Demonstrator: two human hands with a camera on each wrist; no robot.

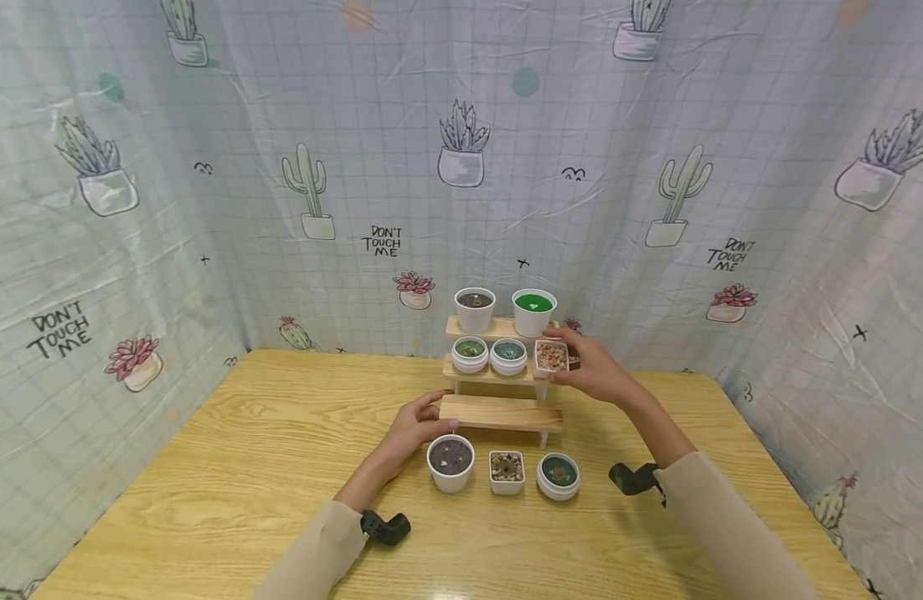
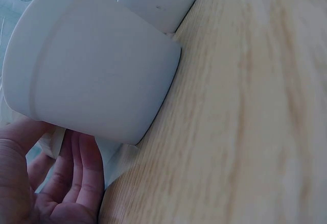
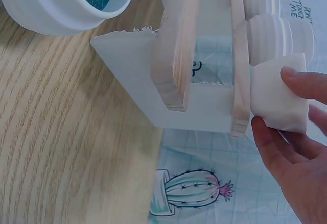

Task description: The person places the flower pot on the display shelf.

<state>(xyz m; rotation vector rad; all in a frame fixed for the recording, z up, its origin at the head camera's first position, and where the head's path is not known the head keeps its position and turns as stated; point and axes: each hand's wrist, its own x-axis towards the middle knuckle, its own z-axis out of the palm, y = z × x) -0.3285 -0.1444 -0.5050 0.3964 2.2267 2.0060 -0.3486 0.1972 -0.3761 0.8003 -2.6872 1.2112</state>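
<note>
- The room: a pale cloth backdrop (image 1: pixel 371 192) with a grid, cacti, potted succulents and "DON'T TOUCH ME" lettering hangs on the far side and both flanks; it is creased, and comes close behind the stand.
- The surface: a wooden table (image 1: pixel 266 442) with yellowish grain; its sheen suggests a smooth top, so the stand could slide if pushed.
- The three-step wooden stand (image 1: pixel 499 412) is near the table's far edge; a jolt or uneven pull would probably shake every pot on it.
- The right hand (image 1: pixel 592 368) has thumb and fingers clamped on opposite sides of the square gravel pot (image 3: pixel 276 94), at the right end of the middle step; letting go with its base over the end could tip it and spill gravel, while a shove leftward could press it into the low pots.
- The left hand (image 1: pixel 415 427) has thumb and fingers closed round the left end of the lowest step; a sharp tug would likely jar the stand, and the thumb could nudge the grey-topped pot (image 1: pixel 452 482) just beside it; whether they touch, I cannot tell.
- Two tall pots (image 1: pixel 475 322) share the top step; being highest, they seem likeliest to topple.
- Two low pots (image 1: pixel 471 365) line the middle step; another low round pot (image 1: pixel 558 493) and a second square pot (image 1: pixel 507 488) stand on the table in front.
</note>
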